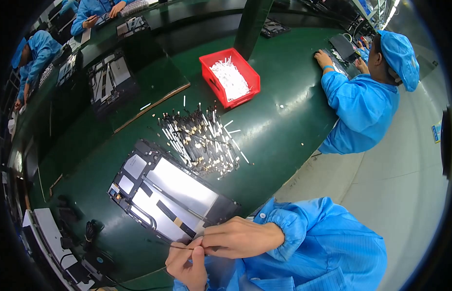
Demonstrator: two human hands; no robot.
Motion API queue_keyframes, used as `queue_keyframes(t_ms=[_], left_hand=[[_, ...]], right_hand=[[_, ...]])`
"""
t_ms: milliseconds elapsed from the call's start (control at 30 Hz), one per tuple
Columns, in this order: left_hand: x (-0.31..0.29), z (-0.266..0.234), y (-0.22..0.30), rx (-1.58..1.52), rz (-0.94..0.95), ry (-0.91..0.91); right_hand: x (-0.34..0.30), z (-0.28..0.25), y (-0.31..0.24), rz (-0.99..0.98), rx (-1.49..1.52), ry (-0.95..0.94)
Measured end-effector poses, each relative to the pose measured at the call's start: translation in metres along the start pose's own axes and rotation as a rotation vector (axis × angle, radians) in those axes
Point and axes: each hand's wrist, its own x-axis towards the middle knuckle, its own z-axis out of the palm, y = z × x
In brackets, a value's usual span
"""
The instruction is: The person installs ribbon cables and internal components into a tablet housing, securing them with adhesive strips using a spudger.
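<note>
My left hand [187, 266] and my right hand [243, 237] meet at the near edge of a flat device assembly [184, 186]. Between their pinched fingertips runs a thin dark strip [180, 246], probably a cable; its far end is hard to make out. Both hands are closed on it, the right one partly over the assembly's near corner. Silver plates, a black frame and dark strips make up the assembly, which lies flat on the green bench. Just beyond it spreads a loose pile of short black cables [201, 138] with white and gold-coloured parts.
A red bin [252, 82] of small white pieces stands behind the pile. Another assembly [109, 80] lies at the far left. A dark post [252, 29] rises behind the bin. A co-worker in blue [364, 97] works at the right; others sit across the bench. Dark cables [92, 230] lie at left.
</note>
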Motion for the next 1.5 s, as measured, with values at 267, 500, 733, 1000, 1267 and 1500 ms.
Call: queue_keyframes(t_ms=[267, 500, 733, 1000, 1267, 1500], left_hand=[[-0.027, -0.006, -0.012, 0.148, -0.080, 0.200], [-0.064, -0.012, -0.016, -0.263, -0.456, 0.224], [-0.060, -0.011, -0.012, -0.347, -0.456, 0.054], [-0.056, -0.005, -0.004, -0.492, -0.474, 0.018], [-0.063, -0.009, -0.006, -0.521, -0.512, 0.024], [-0.059, -0.027, -0.029, -0.772, -0.560, 0.087]], right_hand=[[0.013, -0.002, 0.004, 0.054, 0.162, -0.102], [0.030, 0.002, 0.022, 0.049, 0.152, 0.080], [0.030, 0.000, 0.019, 0.157, 0.049, 0.254], [0.024, 0.004, 0.031, 0.141, 0.071, 0.287], [0.025, 0.009, 0.031, 0.145, 0.071, 0.296], [0.030, 0.005, 0.017, 0.194, -0.048, 0.215]])
